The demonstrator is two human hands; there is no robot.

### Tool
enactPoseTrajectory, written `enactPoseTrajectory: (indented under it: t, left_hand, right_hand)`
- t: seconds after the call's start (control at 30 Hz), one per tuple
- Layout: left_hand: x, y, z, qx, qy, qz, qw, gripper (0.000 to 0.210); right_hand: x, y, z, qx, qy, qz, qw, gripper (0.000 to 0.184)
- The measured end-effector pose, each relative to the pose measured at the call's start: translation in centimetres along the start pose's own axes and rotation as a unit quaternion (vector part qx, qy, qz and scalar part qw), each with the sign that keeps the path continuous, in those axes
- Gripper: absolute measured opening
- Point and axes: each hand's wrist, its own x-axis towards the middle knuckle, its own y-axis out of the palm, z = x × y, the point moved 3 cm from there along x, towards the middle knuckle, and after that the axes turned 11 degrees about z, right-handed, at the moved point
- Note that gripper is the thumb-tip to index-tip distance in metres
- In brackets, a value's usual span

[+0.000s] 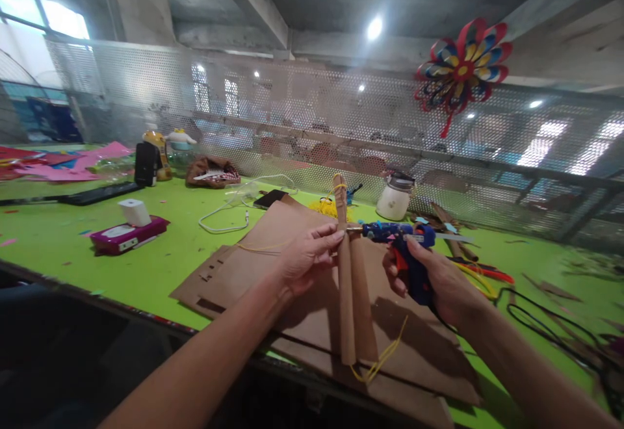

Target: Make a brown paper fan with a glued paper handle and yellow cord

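Note:
My left hand (312,257) pinches a rolled brown paper tube (346,305) near its upper part, holding it roughly upright over flat brown cardboard sheets (258,240). A brown flap hangs along the tube's right side. Yellow string (380,361) trails from the tube's lower end, and more is wound near its top. Wrapped around the handle of a blue glue gun (414,266) is my right hand (443,283), its fingers by the orange trigger. The gun's nozzle points left and meets or nearly meets the tube beside my left fingertips. A glue stick sticks out of its back.
On the green table (180,211) stand a purple power strip (129,235) with a white plug, a lidded jar (394,196) and a phone (270,199). Orange-handled tool (487,273) and black cable (546,331) lie right. Perforated metal screen (312,123) rises behind; paper flower (464,70) hangs above.

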Motion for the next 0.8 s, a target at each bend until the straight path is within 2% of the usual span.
enactPoseTrajectory:
  t: [0.5, 0.8]
  left_hand:
    - [0.09, -0.24, 0.05, 0.014, 0.015, 0.015, 1.000, 0.012]
    - [0.16, -0.36, 0.12, 0.032, 0.018, 0.004, 0.999, 0.013]
  right_hand:
    - [0.10, -0.21, 0.07, -0.001, -0.008, -0.020, 1.000, 0.032]
    - [0.07, -0.10, 0.28, -0.019, -0.024, -0.026, 0.999, 0.030]
